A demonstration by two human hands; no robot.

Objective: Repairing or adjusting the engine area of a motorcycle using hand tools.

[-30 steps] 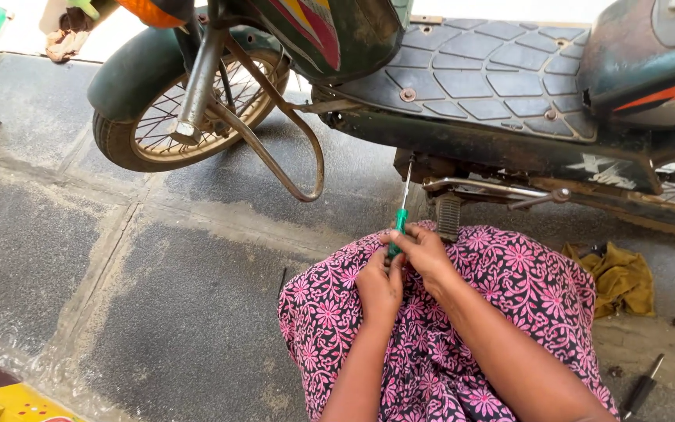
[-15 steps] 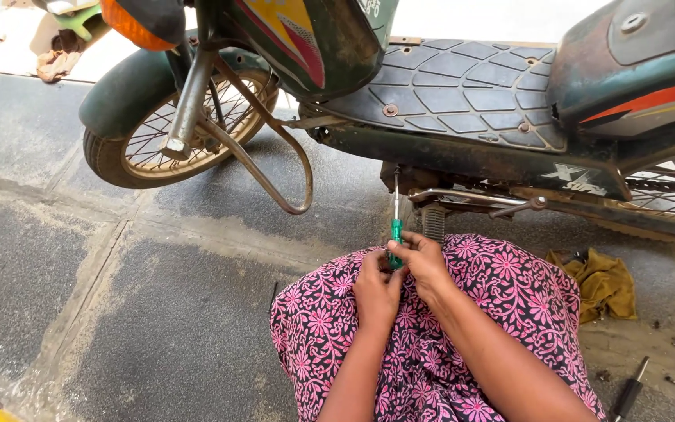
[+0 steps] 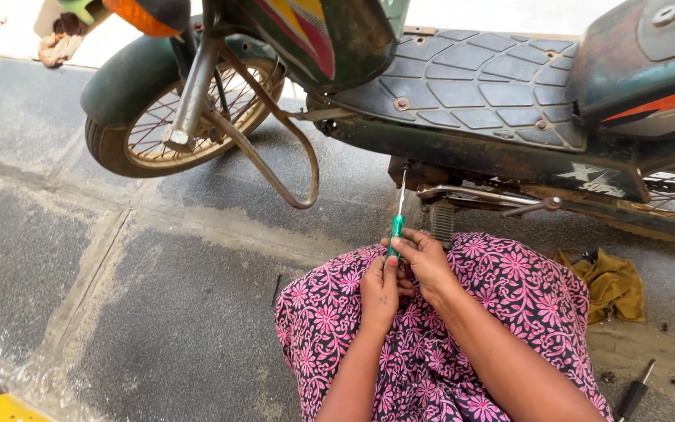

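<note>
Both hands meet over my lap, which is covered in pink flowered cloth (image 3: 501,312). My right hand (image 3: 425,262) grips the green handle of a screwdriver (image 3: 396,227), and my left hand (image 3: 382,291) closes on the handle's lower end just beneath. The thin metal shaft points up and its tip reaches the underside of a scooter (image 3: 470,101), below the ribbed black footboard. The very tip is hard to make out against the dark frame.
The scooter's front wheel (image 3: 185,129) and curved crash guard (image 3: 275,156) stand to the left. A chrome footrest bar (image 3: 494,199) runs right of the screwdriver. A yellow rag (image 3: 607,285) and a dark tool (image 3: 634,395) lie on the ground at right.
The view has shifted slightly relative to the scooter. Both hands stay on the screwdriver, its tip still at the scooter's underside.
</note>
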